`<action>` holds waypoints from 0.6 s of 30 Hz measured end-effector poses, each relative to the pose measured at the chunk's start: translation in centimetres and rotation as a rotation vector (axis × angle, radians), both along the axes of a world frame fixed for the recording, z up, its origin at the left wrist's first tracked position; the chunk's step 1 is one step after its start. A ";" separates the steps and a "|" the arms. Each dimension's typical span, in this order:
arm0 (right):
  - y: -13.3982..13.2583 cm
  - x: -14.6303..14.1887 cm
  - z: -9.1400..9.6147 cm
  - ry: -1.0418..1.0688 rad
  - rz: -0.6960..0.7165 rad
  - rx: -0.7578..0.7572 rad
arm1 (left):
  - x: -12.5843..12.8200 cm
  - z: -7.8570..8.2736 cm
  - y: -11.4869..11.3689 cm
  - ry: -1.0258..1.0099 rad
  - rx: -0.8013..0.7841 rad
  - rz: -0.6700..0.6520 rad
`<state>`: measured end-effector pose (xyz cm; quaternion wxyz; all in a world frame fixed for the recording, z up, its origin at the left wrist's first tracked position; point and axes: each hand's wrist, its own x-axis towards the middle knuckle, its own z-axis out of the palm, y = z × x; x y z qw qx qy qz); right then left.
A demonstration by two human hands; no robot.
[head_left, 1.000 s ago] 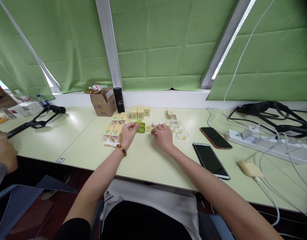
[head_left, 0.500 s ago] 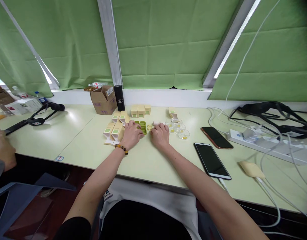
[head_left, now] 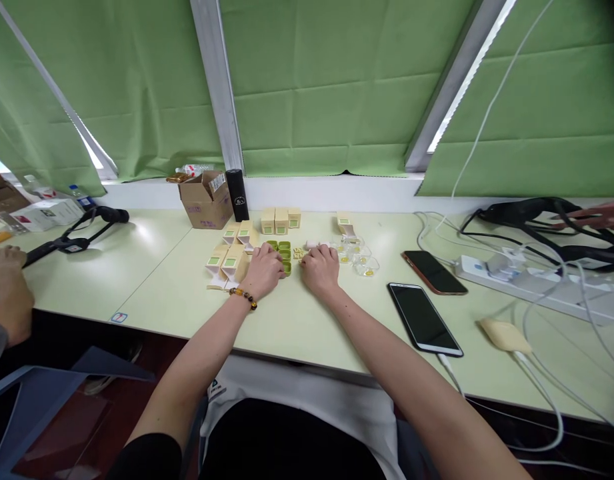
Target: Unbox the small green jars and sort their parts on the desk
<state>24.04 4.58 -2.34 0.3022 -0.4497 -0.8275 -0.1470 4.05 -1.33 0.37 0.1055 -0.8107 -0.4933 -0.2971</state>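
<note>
My left hand (head_left: pixel 264 272), with a bead bracelet at the wrist, rests on the table with its fingers curled against the small green trays (head_left: pixel 285 251). My right hand (head_left: pixel 319 269) lies just right of them, fingers curled beside tiny yellow pieces (head_left: pixel 298 253); what it pinches, if anything, is hidden. Small cream boxes with green labels (head_left: pixel 227 261) lie left of my left hand, and three more (head_left: pixel 281 220) stand behind the trays. Clear little cups (head_left: pixel 361 261) sit to the right of my right hand.
A cardboard box (head_left: pixel 205 200) and a black cylinder (head_left: pixel 237 195) stand at the back. Two phones (head_left: pixel 423 317) (head_left: pixel 433 272) lie to the right, near a power strip (head_left: pixel 531 283) with cables and a black strap device (head_left: pixel 541 220). Another person's hand (head_left: pixel 9 290) is at far left.
My left hand has come down from pinching a green piece onto the table beside the green trays. My right hand has barely shifted. A hand has appeared at the far right edge.
</note>
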 end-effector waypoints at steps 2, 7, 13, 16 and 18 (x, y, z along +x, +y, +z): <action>-0.1 0.0 0.1 -0.013 -0.006 -0.003 | 0.0 0.1 0.0 0.017 -0.004 0.017; -0.3 -0.1 0.3 -0.017 -0.017 0.000 | 0.0 -0.1 0.1 0.024 0.015 0.036; -1.0 0.4 0.9 0.025 -0.005 -0.005 | 0.3 0.5 -0.1 0.053 -0.057 0.100; -1.5 0.8 1.9 -0.001 -0.015 -0.098 | 0.6 1.2 -0.6 0.102 -0.154 0.164; -2.1 0.9 2.8 -0.040 -0.022 -0.208 | 0.8 1.6 -0.8 0.113 -0.195 0.181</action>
